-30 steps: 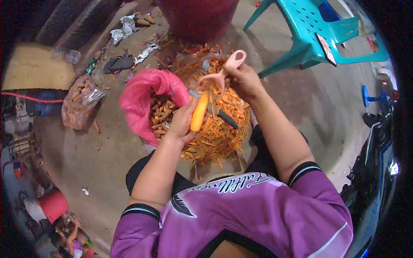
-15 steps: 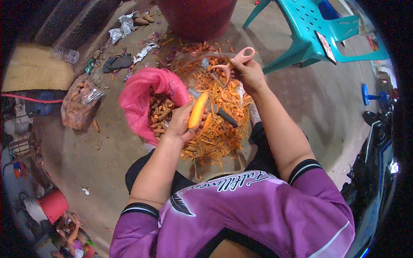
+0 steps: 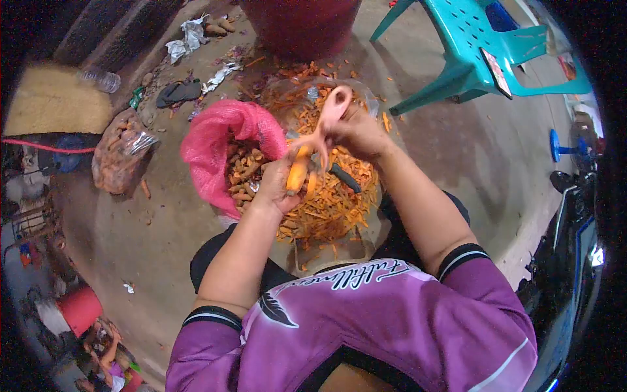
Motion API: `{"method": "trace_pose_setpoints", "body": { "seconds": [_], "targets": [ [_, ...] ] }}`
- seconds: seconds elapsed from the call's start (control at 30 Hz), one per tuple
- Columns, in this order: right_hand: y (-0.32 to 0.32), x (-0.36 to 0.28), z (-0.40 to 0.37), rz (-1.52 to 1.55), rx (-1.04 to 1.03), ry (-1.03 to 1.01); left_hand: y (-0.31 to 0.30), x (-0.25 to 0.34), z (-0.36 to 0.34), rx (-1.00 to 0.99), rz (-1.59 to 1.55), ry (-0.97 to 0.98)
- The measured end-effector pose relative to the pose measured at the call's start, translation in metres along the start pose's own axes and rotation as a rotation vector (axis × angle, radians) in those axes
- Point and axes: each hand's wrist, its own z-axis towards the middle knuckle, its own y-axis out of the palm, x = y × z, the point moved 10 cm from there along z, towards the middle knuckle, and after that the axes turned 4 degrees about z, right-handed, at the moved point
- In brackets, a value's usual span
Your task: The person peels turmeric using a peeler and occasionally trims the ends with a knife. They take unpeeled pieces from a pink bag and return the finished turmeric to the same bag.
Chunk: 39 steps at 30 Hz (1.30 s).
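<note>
- L hand [image 3: 277, 185] grips carrot [image 3: 297, 177] over peelings [image 3: 343, 212], nr R edge of sack [image 3: 199, 153]; long axis fwd, slightly R
- R hand [image 3: 361, 134] grips peeler [image 3: 332, 115], fork at carrot's far end
- Carrot smooth, peeler pink plastic

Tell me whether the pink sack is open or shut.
Open: the pink sack gapes at its mouth, its edge spread back, and brown roots show inside.
</note>
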Motion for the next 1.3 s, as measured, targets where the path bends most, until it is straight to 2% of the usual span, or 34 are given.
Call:
{"method": "trace_pose_setpoints", "body": {
  "seconds": [0.1,0.13,0.23,0.37,0.4,0.5,0.57,0.63,0.73,0.77,0.87,0.97,1.03,1.1,1.13,1.2,1.23,1.3],
  "targets": [
    [-0.052,-0.035,0.005,-0.251,0.317,-0.153,0.009,-0.005,-0.005,-0.095,-0.017,-0.108],
    [-0.059,-0.034,-0.001,-0.103,0.394,-0.139,0.009,-0.005,-0.005,-0.097,-0.033,-0.101],
    [-0.022,-0.025,0.000,-0.001,0.192,-0.119,0.006,0.000,-0.004,-0.082,-0.066,-0.067],
    [0.052,-0.001,-0.020,-0.008,-0.201,0.109,0.024,0.011,-0.015,-0.052,-0.008,0.003],
    [0.051,0.005,-0.018,0.001,-0.223,0.128,0.029,0.014,-0.018,-0.058,0.021,0.023],
    [0.015,-0.001,-0.002,0.021,-0.069,0.016,0.005,0.005,-0.006,-0.083,-0.005,0.004],
    [-0.038,-0.016,0.007,-0.144,0.201,-0.061,0.013,0.001,-0.008,-0.164,-0.087,-0.053],
    [-0.055,-0.028,0.004,-0.155,0.330,-0.115,0.027,0.003,-0.013,-0.220,-0.113,-0.074],
    [-0.016,-0.017,0.000,0.023,0.154,-0.050,0.016,0.001,-0.010,-0.136,-0.093,-0.085],
    [0.011,-0.019,-0.006,0.068,-0.008,-0.042,0.011,0.003,-0.007,-0.108,-0.046,-0.056],
    [0.043,-0.006,-0.013,-0.042,-0.173,0.065,0.006,0.006,-0.006,-0.037,0.049,-0.004],
    [-0.009,-0.004,0.002,-0.012,0.087,0.019,0.021,0.009,-0.017,-0.014,0.079,-0.020],
    [-0.045,-0.023,0.008,-0.254,0.299,-0.079,0.019,0.006,-0.016,-0.020,0.124,-0.041],
    [-0.060,-0.029,0.002,-0.124,0.403,-0.124,0.022,0.003,-0.015,-0.081,0.019,-0.070],
    [-0.048,-0.030,0.001,-0.066,0.325,-0.111,0.024,0.001,-0.014,-0.112,-0.034,-0.086],
    [-0.014,-0.024,-0.003,0.046,0.158,-0.081,0.011,0.002,-0.010,-0.044,0.052,-0.054],
    [0.008,-0.016,-0.004,0.081,0.000,-0.028,0.008,0.005,-0.010,-0.007,0.094,-0.036],
    [0.047,-0.004,-0.020,0.040,-0.175,0.075,0.028,0.013,-0.018,-0.063,0.060,0.000]
  ]
}}
